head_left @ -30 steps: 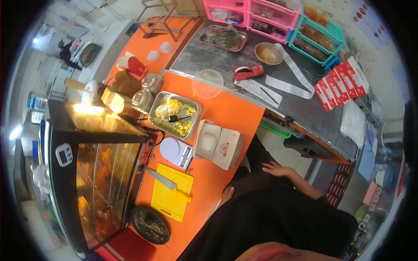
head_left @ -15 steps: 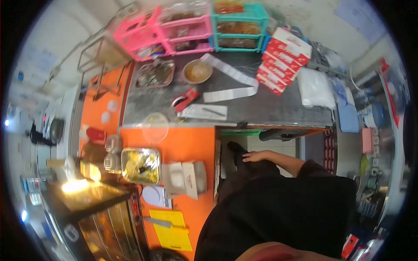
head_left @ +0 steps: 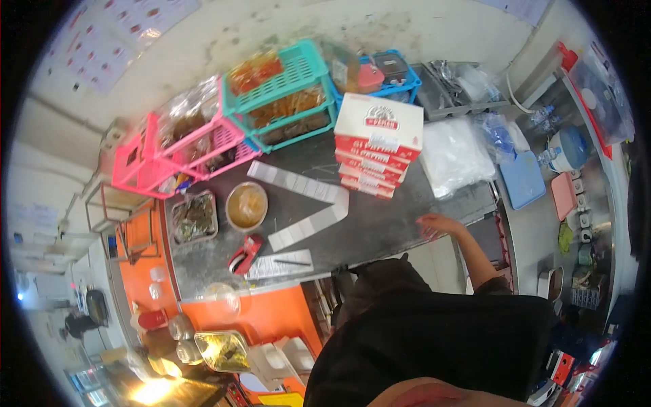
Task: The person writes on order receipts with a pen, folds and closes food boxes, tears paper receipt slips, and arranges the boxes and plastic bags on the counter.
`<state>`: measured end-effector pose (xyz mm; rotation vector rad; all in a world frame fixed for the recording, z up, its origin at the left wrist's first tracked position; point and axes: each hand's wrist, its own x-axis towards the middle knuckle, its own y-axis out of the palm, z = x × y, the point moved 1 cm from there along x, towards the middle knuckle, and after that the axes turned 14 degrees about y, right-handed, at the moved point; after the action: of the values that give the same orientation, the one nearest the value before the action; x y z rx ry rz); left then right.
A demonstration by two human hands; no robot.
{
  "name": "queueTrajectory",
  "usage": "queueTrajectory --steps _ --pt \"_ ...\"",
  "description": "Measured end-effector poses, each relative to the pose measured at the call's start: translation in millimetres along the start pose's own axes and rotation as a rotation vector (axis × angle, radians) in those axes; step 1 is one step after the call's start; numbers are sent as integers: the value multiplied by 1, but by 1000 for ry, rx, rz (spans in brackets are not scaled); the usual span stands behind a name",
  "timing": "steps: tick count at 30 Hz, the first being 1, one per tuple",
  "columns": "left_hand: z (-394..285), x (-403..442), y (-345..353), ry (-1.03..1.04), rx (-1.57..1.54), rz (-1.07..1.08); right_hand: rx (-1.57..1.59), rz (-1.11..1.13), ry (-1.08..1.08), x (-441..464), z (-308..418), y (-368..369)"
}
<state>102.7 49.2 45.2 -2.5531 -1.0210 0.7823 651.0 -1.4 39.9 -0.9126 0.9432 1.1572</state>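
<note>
My right hand (head_left: 435, 226) is held over the front edge of the dark worktop (head_left: 366, 241), with its fingers stretched out and nothing seen in them. Nearest to it stands a stack of red and white printed boxes (head_left: 377, 146), apart from the fingers. Just behind the hand, to its right, lies a pack of white plastic bags (head_left: 456, 159). A long strip of paper labels (head_left: 308, 227) runs folded across the worktop to the left of the boxes. My left hand is out of view.
On the left are a red tape dispenser (head_left: 245, 255), a paper with a pen (head_left: 279, 264), a bowl (head_left: 246, 206) and a tray of dark contents (head_left: 194, 218). Pink baskets (head_left: 142, 163) and a green rack (head_left: 281, 95) line the wall. An orange counter (head_left: 285, 308) adjoins at front left.
My right hand has risen from beside my leg to the worktop edge. The view has turned, bringing the box stack nearer; the orange counter has slid lower in the frame.
</note>
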Motion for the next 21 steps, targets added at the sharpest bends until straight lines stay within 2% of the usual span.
queueTrajectory --steps 2,3,5,6,8,10,12,13,15,17,18,20,21 --pt "-6 19 -4 -34 0 9 71 -226 -64 29 -6 -52" --pt "-9 29 -7 -51 2 13 83 -231 -61 38 1 -71" --pt "-13 45 -11 -87 3 22 -2 -566 -262 49 24 -106" --pt "-16 50 -13 -105 7 29 8 -565 -255 56 36 -118" --pt "-21 61 -17 -145 7 36 50 -702 -486 60 84 -134" --pt "-24 66 -23 -177 10 47 -97 -962 -846 107 123 -152" --pt "-26 66 -27 -206 16 62 138 -822 -779 125 187 -153" --pt "-27 65 -29 -218 18 67 322 -625 -718 150 208 -164" --pt "-29 63 -33 -234 14 72 550 -549 -417 132 269 -163" --pt "-31 62 -38 -230 13 71 614 -866 -408 181 299 -177" --pt "-32 62 -43 -221 12 70 614 -858 -409 198 309 -181" --pt "-33 61 -46 -196 8 70 1371 -424 -382 219 319 -180" --pt "-35 62 -46 -178 3 66 1423 -367 -450 217 318 -180"
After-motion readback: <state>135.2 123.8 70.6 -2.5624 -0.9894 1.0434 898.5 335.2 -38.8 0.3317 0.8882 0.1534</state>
